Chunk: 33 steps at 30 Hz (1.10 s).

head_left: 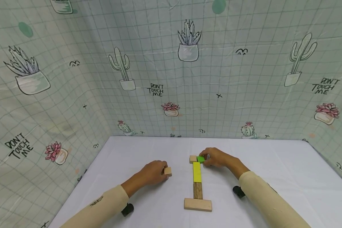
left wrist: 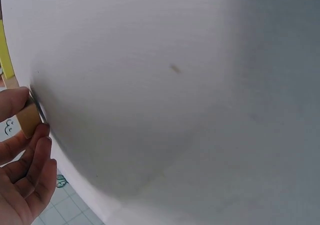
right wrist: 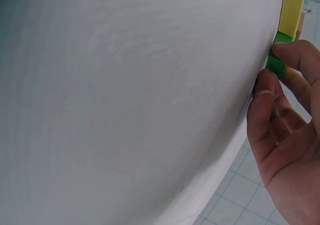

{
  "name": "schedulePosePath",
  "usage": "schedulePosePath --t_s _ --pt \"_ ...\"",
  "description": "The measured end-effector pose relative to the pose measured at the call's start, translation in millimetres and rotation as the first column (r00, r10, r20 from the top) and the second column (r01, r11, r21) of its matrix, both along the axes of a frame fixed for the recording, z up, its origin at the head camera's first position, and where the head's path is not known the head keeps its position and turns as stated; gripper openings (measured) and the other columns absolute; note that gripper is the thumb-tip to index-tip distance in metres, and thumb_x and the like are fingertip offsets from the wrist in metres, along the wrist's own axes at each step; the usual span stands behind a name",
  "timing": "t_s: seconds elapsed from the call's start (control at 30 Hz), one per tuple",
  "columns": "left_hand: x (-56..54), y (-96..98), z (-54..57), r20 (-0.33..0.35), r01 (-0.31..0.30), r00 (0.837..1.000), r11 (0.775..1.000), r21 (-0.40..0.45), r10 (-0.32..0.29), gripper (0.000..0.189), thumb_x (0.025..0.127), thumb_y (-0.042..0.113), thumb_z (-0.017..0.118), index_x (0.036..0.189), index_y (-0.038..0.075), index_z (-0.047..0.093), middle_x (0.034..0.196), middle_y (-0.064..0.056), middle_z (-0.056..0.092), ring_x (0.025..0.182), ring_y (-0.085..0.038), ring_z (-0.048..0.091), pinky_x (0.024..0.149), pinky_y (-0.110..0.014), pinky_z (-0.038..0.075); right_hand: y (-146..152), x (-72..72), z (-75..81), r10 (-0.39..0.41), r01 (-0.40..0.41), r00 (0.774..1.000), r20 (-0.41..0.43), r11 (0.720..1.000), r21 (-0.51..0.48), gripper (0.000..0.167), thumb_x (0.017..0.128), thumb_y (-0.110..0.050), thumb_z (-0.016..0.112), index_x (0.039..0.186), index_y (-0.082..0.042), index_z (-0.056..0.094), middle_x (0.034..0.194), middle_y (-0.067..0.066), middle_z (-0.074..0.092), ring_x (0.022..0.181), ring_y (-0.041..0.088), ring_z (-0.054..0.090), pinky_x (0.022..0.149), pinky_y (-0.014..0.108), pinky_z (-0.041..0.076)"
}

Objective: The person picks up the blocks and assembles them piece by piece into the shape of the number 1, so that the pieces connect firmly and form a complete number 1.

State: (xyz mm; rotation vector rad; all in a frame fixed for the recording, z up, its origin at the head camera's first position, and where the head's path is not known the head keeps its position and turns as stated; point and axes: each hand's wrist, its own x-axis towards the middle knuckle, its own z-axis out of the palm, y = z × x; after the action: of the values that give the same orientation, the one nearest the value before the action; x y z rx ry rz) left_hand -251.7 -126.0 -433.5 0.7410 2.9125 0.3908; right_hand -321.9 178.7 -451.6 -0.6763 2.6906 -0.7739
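My left hand (head_left: 154,172) pinches a small plain wooden cube (head_left: 167,171) between thumb and fingers, left of the row of blocks; the left wrist view shows the same cube (left wrist: 29,117) at its left edge. With thumb and fingertips, my right hand (head_left: 216,157) grips a green cube (head_left: 200,159) at the far end of the row. Beside that green cube sits another plain wooden cube (head_left: 193,159). A yellow block (head_left: 197,172) runs toward me from these two, followed by a brown wood-grain block (head_left: 198,190). Crosswise at the near end lies a light wooden plank (head_left: 198,205).
A white cloth covers the table (head_left: 165,209). Behind it hangs a grid-patterned curtain (head_left: 216,79) printed with cacti and potted plants. Black devices (head_left: 127,209) are strapped under both wrists, and beige sleeves (head_left: 270,196) cover the forearms.
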Motion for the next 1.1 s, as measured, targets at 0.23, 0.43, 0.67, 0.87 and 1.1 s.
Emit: schedulePosePath --t_s 0.23,0.43,0.67,0.87,1.1 --pt "-1.7 5.7 2.2 0.005 -0.004 1.000 1.000 -0.007 0.004 0.030 0.090 0.024 0.076 0.110 0.003 0.066 0.091 0.000 0.066 0.078 -0.009 0.054 0.071 -0.027 0.048 0.7 0.0 0.4 0.002 -0.002 1.000 0.001 1.000 -0.009 0.037 0.085 -0.005 0.074 0.122 -0.004 0.070 0.100 0.002 0.064 0.092 0.018 0.053 0.085 0.038 0.049" --pt "-4.9 9.5 0.2 -0.003 0.010 1.000 1.000 -0.015 -0.010 0.030 0.090 0.025 0.076 0.109 0.004 0.066 0.088 0.001 0.065 0.076 -0.008 0.051 0.069 -0.025 0.046 0.4 -0.3 -0.6 0.002 -0.002 1.000 -0.001 1.000 -0.008 0.037 0.084 -0.005 0.074 0.121 -0.006 0.070 0.099 0.002 0.064 0.091 0.018 0.053 0.085 0.038 0.049" --pt "-8.4 15.0 -0.6 0.014 0.005 1.000 1.000 -0.015 -0.005 0.032 0.090 0.025 0.076 0.111 0.003 0.066 0.088 0.001 0.065 0.075 -0.007 0.052 0.068 -0.025 0.047 0.3 -0.6 -1.5 0.003 -0.003 1.000 -0.001 1.000 -0.010 0.037 0.084 -0.005 0.074 0.121 -0.005 0.070 0.100 0.002 0.064 0.092 0.018 0.054 0.085 0.038 0.049" --pt "-11.0 21.0 -0.4 -0.001 0.013 1.000 0.999 -0.035 -0.013 0.030 0.090 0.026 0.076 0.109 0.004 0.066 0.086 0.003 0.064 0.075 -0.007 0.051 0.068 -0.024 0.046 0.2 -0.2 -1.2 0.006 -0.006 1.000 0.001 1.000 -0.013 0.038 0.085 -0.006 0.074 0.122 -0.004 0.070 0.100 0.002 0.065 0.092 0.018 0.054 0.085 0.038 0.050" --pt "-14.5 27.6 -1.1 -0.006 0.012 1.000 0.999 -0.038 -0.012 0.030 0.091 0.028 0.075 0.109 0.006 0.066 0.087 0.003 0.064 0.075 -0.006 0.051 0.068 -0.024 0.046 0.5 -0.1 -0.4 -0.007 0.007 1.000 0.001 1.000 -0.004 0.037 0.085 -0.006 0.074 0.122 -0.005 0.070 0.099 0.001 0.064 0.091 0.018 0.053 0.084 0.037 0.050"
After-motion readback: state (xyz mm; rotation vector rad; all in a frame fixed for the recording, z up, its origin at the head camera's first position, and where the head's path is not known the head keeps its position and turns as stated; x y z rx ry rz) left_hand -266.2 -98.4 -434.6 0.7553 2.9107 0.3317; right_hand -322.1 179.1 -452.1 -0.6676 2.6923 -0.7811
